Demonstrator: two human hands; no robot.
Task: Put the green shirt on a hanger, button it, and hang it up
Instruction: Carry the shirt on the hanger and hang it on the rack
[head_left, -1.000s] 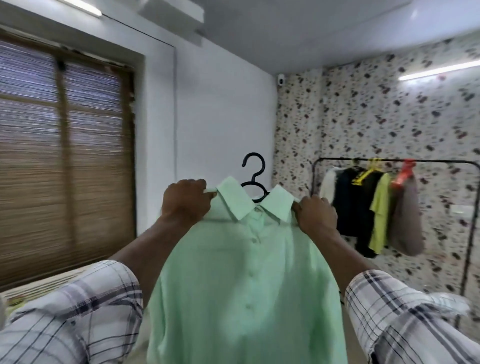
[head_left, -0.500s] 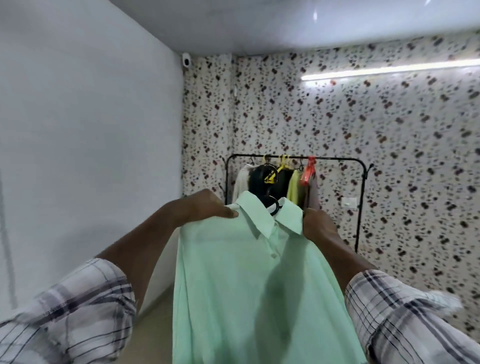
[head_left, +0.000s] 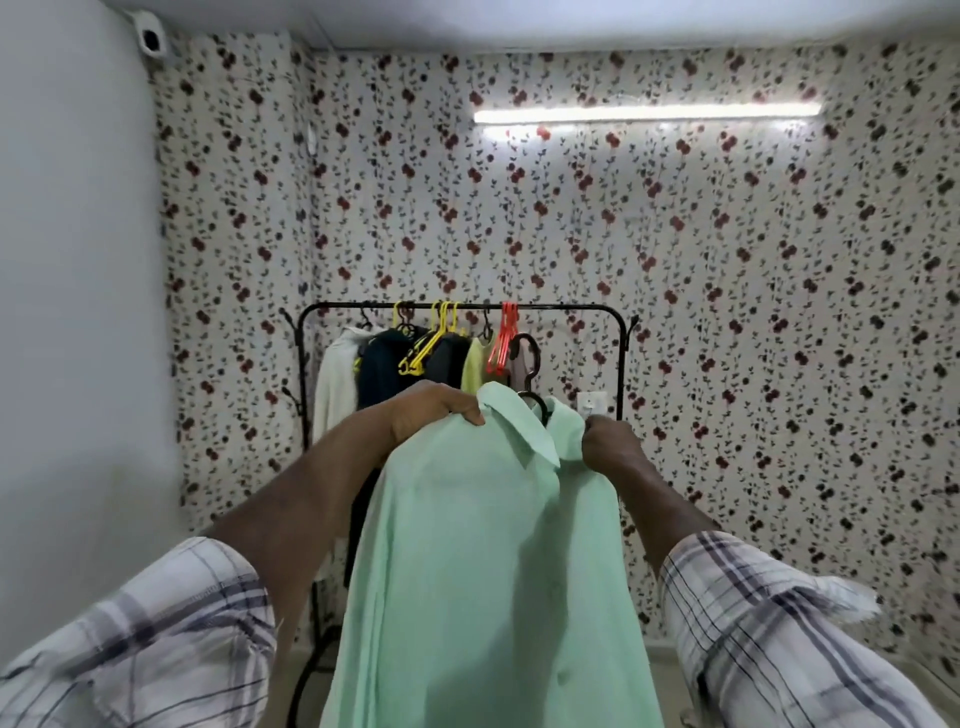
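The mint green shirt hangs in front of me on a black hanger, whose hook sticks up above the collar. The shirt front looks closed, turned a little to the right. My left hand grips the shirt's left shoulder. My right hand grips its right shoulder. Straight ahead stands the black clothes rack, its rail above and beyond the hanger hook.
On the rack's left half hang a white garment, dark clothes, a yellow-green top and loose yellow and red hangers. The rail's right half is bare. A flowered wall is behind, a plain wall at left.
My view has swung right, from the window to facing the rack. The rack now looks nearer and centred. Both hands keep their hold on the shirt's shoulders.
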